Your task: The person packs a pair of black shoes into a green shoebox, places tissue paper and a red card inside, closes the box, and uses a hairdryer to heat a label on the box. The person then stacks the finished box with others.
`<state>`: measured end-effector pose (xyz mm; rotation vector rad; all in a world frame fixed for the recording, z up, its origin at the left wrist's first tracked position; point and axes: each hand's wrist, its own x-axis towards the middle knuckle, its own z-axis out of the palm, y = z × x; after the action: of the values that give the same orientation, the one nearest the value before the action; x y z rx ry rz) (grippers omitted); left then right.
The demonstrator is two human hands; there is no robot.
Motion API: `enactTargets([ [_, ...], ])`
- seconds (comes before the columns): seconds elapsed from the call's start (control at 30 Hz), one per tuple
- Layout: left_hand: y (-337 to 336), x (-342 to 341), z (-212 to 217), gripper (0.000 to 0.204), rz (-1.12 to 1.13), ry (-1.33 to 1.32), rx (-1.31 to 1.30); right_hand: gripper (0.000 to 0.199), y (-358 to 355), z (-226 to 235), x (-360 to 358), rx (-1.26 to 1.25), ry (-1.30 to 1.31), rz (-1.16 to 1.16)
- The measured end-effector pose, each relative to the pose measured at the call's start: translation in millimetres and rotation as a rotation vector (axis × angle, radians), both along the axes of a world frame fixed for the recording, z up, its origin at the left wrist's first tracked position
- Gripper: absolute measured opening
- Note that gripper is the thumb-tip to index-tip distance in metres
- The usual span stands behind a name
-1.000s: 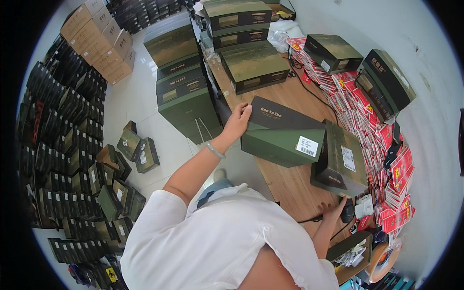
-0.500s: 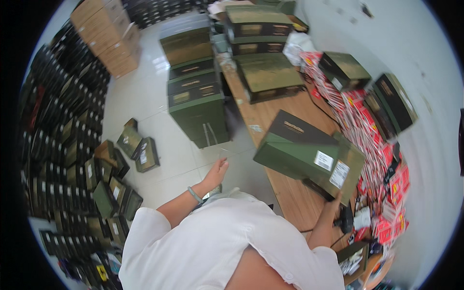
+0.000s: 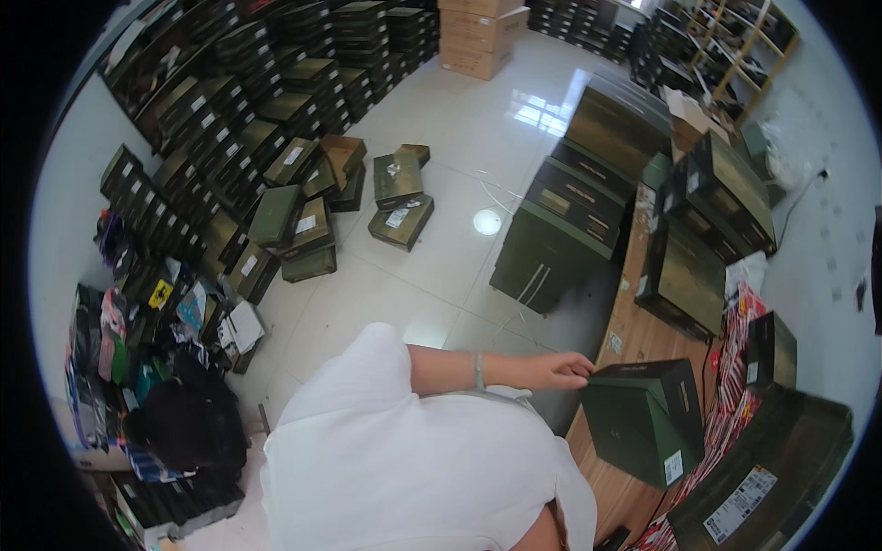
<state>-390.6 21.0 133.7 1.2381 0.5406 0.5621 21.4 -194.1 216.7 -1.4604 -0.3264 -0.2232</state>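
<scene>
A dark green cardboard box [image 3: 634,427] with a black end and a white label stands on the wooden table at the right. My left hand [image 3: 562,369] reaches across to it, fingers bent at its upper left corner. A bracelet circles that wrist. At the lower right is a larger camouflage-green box [image 3: 799,459] with a white shipping label, close to the camera. My right hand is out of sight, as is most of that arm, so what it touches does not show.
The wooden table [image 3: 588,450] bears more green boxes [image 3: 684,275] and red-and-white printed packets [image 3: 730,395]. Taller boxes [image 3: 560,230] stand on the floor beside it. Loose boxes [image 3: 400,179] and shelved stacks [image 3: 202,119] lie to the left, with brown cartons [image 3: 478,37] at the back.
The view has swung left. My left hand has moved from over the floor to the green box's corner. The labelled box is apart from the green one; my right hand has left the view.
</scene>
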Motion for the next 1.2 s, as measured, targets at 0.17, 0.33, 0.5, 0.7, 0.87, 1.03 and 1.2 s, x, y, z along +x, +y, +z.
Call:
enactTargets([
  [0.17,12,-16,45,0.096,0.042,-0.216,0.224,0.062,59,32,-55,0.020,0.071,0.415],
  [0.33,29,-46,2,0.116,0.590,-0.244,0.515,0.062,155,24,-158,-0.035,0.218,0.966],
  [0.5,34,-115,33,0.112,0.662,-0.330,0.151,0.053,230,-21,-241,-0.184,0.517,1.016],
  [0.7,56,-147,-47,0.107,0.786,-0.416,-0.234,0.050,277,-42,-298,-0.166,0.466,1.232],
  [0.87,48,-178,-73,0.108,0.837,-0.319,-0.085,0.050,291,-61,-308,-0.302,0.680,1.310],
  [1.03,54,-195,-54,0.106,0.922,-0.457,-0.287,0.047,309,-65,-340,-0.281,0.784,1.388],
  [1.2,67,-222,-72,0.092,1.043,-0.654,-0.516,0.040,326,-87,-334,-0.234,0.853,1.382],
])
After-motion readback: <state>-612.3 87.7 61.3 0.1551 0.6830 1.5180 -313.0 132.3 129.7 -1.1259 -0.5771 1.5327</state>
